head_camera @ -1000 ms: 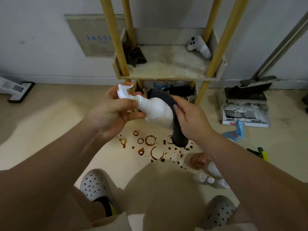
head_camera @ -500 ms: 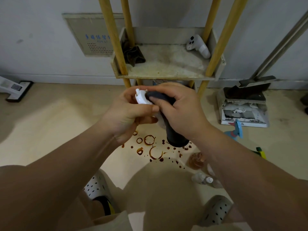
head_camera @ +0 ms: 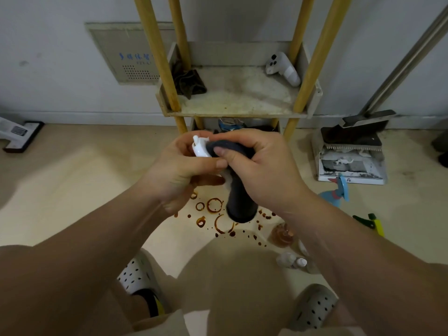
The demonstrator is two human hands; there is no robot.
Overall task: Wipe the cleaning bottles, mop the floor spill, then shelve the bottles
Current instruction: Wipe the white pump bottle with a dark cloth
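My left hand (head_camera: 181, 170) grips a white spray bottle (head_camera: 200, 147); only its trigger head shows above my fingers. My right hand (head_camera: 261, 170) holds a dark grey cloth (head_camera: 238, 200) wrapped over the bottle's body, and the cloth's loose end hangs down below my hands. Under them the floor carries a brown spill (head_camera: 214, 206) of rings and drops. More bottles lie on the floor at the right: an amber one (head_camera: 282, 235), small clear ones (head_camera: 294, 261), a blue sprayer (head_camera: 338, 192) and a green and yellow one (head_camera: 371, 224).
A shelf (head_camera: 237, 110) with yellow posts stands against the wall; a dark rag (head_camera: 190, 82) and a white sprayer (head_camera: 282, 67) lie on it. A dustpan with a broom (head_camera: 351, 151) sits at the right, a white device (head_camera: 17, 134) at the left. My slippers (head_camera: 135, 277) are below.
The bottle turned from lying sideways with its white body showing to being covered. My right hand slid the cloth up over the body to the trigger head, and both hands closed together.
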